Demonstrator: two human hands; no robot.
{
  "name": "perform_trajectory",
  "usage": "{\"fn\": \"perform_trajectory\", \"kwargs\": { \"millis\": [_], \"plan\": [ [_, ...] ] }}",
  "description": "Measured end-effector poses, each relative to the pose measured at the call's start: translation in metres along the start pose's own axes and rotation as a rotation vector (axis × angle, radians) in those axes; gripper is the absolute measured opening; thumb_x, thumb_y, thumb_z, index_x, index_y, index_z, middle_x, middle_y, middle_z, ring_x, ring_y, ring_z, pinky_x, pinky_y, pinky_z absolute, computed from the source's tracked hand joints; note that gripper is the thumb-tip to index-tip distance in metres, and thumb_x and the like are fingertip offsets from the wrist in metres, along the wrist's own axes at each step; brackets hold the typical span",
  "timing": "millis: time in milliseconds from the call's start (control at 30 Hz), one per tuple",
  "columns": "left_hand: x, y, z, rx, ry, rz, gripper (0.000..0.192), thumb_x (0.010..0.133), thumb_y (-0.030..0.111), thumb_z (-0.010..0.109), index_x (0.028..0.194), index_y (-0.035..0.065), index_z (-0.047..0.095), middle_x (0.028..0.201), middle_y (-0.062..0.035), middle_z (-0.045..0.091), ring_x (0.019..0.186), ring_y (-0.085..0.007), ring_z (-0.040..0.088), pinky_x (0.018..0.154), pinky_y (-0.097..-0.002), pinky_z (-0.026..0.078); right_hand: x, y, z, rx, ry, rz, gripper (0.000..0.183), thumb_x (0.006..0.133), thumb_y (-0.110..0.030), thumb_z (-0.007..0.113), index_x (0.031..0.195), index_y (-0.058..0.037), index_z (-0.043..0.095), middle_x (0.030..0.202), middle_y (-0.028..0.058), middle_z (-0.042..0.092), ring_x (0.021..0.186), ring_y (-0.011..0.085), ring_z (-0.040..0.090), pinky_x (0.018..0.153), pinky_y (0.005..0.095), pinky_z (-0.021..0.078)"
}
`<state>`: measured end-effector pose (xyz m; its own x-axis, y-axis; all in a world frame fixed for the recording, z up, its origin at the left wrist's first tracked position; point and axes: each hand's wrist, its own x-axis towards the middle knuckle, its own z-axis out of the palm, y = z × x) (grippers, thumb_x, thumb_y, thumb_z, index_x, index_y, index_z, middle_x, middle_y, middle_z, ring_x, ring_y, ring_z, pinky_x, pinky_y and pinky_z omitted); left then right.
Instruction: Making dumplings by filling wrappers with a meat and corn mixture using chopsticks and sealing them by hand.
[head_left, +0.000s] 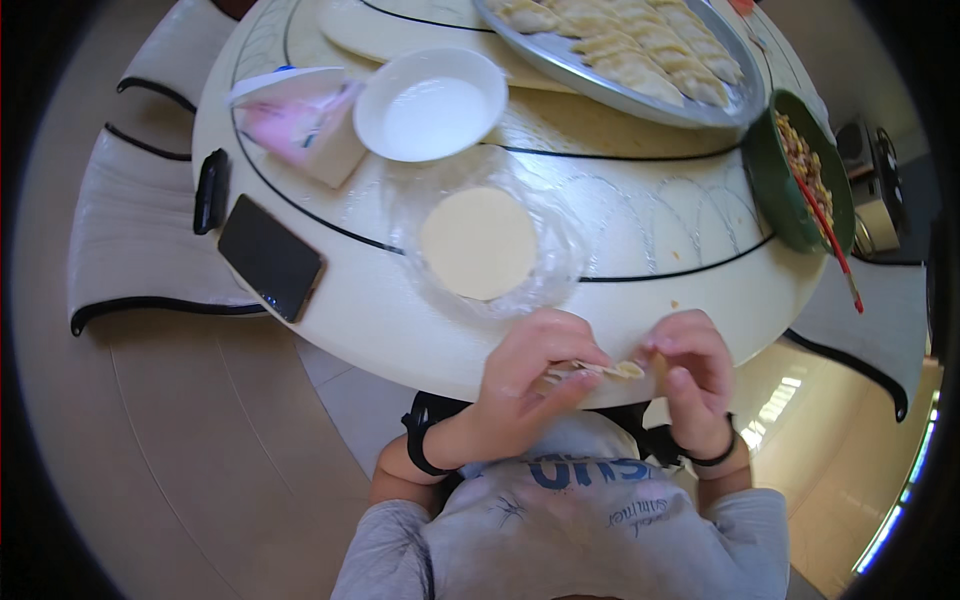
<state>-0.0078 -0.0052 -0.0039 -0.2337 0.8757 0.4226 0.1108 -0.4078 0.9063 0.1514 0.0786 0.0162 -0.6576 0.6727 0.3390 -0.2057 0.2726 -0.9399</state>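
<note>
My left hand (536, 375) pinches a partly folded dumpling (628, 370) between thumb and fingers at the near table edge. Most of the dumpling is hidden in that hand; only its pleated rim and right end show. Just to the right of it, my right hand (696, 375) has its thumb and fingers apart, with nothing visible between them. Beyond my hands, a stack or single round of dough wrapper (480, 244) lies on a crumpled clear plastic bag (559, 255); which of the two cannot be told.
A white bowl (435, 105) stands behind the wrapper, beside a pink and white carton (300, 124). A phone (271, 257) and a black object (211, 191) lie left. A metal tray (637, 105) bears several dumplings (630, 45). Red chopsticks (821, 217) rest in a green bowl (772, 187) of filling (806, 161).
</note>
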Motion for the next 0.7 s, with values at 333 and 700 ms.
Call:
{"fn": "perform_trajectory", "kwargs": {
  "millis": [333, 700],
  "plan": [
    [-0.021, 0.014, -0.031, -0.986, 0.027, -0.367, 0.018, 0.083, 0.004, 0.04, 0.099, 0.0053, 0.031, 0.088, -0.0122, 0.048, 0.059, -0.0074, 0.045, 0.04, -0.0166, 0.035, 0.149, -0.036, 0.028, -0.747, -0.52, -0.395, 0.019, 0.075, -0.009, 0.052, 0.092, -0.0023, 0.05, 0.085, 0.0106, 0.053, 0.078, 0.0246, 0.048, 0.068, 0.0302, 0.0377],
    [-0.021, 0.008, -0.05, -0.118, 0.129, -0.126, 0.029, 0.069, -0.002, 0.061, 0.094, 0.0018, 0.048, 0.089, -0.0107, 0.055, 0.077, -0.0164, 0.056, 0.067, -0.0248, 0.045, 0.197, 0.017, 0.06, -1.163, -0.716, -0.393, 0.021, 0.084, -0.02, 0.043, 0.099, -0.0067, 0.049, 0.092, 0.0061, 0.053, 0.093, 0.0204, 0.044, 0.087, 0.0335, 0.0256]
  ]
}}
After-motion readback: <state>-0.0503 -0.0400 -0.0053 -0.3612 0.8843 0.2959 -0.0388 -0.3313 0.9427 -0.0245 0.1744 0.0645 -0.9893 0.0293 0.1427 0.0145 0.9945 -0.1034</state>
